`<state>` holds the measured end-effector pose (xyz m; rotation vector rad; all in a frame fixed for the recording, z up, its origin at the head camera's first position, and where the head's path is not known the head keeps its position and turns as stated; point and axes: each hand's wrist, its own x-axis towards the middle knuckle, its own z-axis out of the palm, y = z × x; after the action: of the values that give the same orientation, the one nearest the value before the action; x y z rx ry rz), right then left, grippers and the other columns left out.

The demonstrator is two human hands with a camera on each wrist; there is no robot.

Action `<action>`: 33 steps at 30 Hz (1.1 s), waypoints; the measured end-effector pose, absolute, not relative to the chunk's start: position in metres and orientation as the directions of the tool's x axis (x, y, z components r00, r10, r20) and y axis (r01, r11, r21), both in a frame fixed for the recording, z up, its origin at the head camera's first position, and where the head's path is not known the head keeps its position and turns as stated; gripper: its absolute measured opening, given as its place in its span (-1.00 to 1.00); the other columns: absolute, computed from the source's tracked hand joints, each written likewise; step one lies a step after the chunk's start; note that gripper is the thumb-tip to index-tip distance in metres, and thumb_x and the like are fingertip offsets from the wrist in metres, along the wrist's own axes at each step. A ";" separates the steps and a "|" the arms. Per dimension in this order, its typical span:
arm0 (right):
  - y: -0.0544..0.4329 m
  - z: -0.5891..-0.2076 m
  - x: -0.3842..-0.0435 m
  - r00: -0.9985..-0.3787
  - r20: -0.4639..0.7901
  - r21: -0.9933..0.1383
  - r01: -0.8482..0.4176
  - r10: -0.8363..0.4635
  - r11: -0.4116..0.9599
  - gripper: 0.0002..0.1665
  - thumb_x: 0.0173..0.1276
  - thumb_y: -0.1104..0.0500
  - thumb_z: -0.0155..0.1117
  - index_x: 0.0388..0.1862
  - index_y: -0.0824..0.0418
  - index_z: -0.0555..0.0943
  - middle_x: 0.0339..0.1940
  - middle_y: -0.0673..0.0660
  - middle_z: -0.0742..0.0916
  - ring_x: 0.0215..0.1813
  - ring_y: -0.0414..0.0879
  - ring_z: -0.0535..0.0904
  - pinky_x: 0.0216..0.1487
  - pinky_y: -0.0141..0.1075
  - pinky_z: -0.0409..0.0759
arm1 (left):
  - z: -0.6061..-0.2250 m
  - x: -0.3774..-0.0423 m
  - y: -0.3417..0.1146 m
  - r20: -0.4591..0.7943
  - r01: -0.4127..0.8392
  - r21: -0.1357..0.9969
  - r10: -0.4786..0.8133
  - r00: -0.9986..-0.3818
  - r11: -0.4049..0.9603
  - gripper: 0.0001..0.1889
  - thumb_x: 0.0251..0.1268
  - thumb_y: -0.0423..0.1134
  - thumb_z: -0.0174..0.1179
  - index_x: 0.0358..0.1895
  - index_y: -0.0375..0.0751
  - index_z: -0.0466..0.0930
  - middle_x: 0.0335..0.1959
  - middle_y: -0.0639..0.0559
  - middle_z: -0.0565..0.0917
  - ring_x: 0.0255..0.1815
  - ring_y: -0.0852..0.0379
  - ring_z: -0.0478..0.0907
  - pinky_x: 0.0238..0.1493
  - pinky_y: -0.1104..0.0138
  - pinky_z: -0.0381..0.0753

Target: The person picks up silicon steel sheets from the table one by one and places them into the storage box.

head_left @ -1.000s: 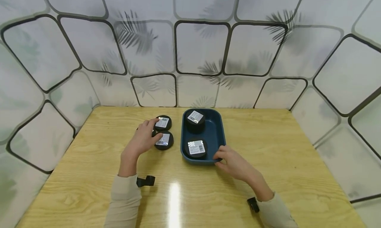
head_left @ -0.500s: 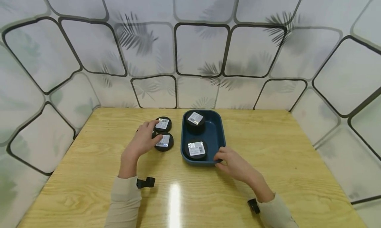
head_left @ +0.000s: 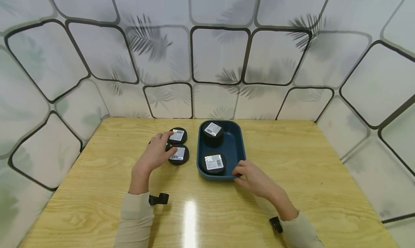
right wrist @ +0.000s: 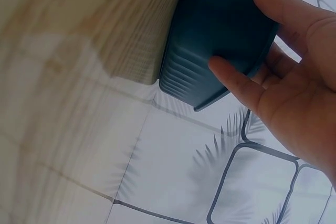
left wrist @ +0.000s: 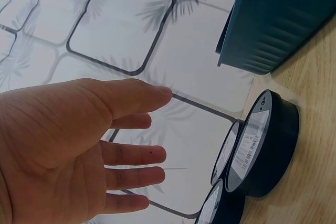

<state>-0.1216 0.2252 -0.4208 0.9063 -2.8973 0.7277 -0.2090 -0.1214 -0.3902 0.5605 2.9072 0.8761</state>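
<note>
My left hand [head_left: 154,151] hovers palm down over a group of black round containers with white labels, its fingers extended and apart from them in the left wrist view. Two of these show best: a far container [head_left: 182,139] and a near container [head_left: 186,157]; a third is mostly hidden under the hand. At the near right corner of a dark blue rectangular tray [head_left: 234,147], my right hand [head_left: 254,177] pinches the rim, with fingertips [right wrist: 223,69] against the outer wall and other fingers behind the rim. Inside the tray sit a back container [head_left: 212,140] and a front container [head_left: 214,162], both along its left side.
Everything stands on a light wooden table [head_left: 291,147]. Behind it and at both sides rises a pale curtain [head_left: 220,53] with dark outlines and leaf prints. A black wrist mount [head_left: 159,199] sits on the left cuff, another mount [head_left: 276,224] on the right one.
</note>
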 end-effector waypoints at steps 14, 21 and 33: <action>0.225 -0.421 -0.122 -0.822 0.165 -0.421 -0.559 -0.546 0.715 -0.89 0.24 0.30 0.43 -0.27 0.13 0.71 -0.30 -0.06 0.58 -0.21 -0.18 0.47 -0.17 -0.26 0.54 | -0.393 -0.208 -0.119 0.024 0.303 0.569 0.353 -0.935 0.765 -0.32 0.46 -0.21 0.13 0.52 -0.33 0.08 0.40 -0.51 0.16 0.41 -0.45 0.10 0.29 -0.27 0.25; 0.225 -0.421 -0.122 -0.819 0.165 -0.422 -0.562 -0.550 0.711 -0.89 0.25 0.30 0.43 -0.26 0.13 0.71 -0.29 -0.06 0.59 -0.20 -0.18 0.47 -0.16 -0.26 0.54 | -0.400 -0.210 -0.115 0.022 0.308 0.555 0.356 -0.934 0.773 -0.29 0.42 -0.21 0.16 0.52 -0.33 0.08 0.40 -0.49 0.16 0.42 -0.45 0.05 0.29 -0.30 0.22; 0.225 -0.421 -0.121 -0.836 0.149 -0.419 -0.537 -0.528 0.732 -0.89 0.24 0.29 0.43 -0.27 0.13 0.72 -0.29 -0.07 0.59 -0.19 -0.17 0.46 -0.15 -0.25 0.54 | -0.409 -0.214 -0.099 -0.034 0.320 0.474 0.380 -0.924 0.820 -0.27 0.37 -0.15 0.24 0.49 -0.31 0.14 0.39 -0.46 0.24 0.38 -0.47 0.15 0.30 -0.27 0.22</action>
<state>-0.1209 0.2252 -0.4210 0.8931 -2.9056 0.7115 -0.2145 -0.0992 -0.4089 0.5554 2.8754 0.7149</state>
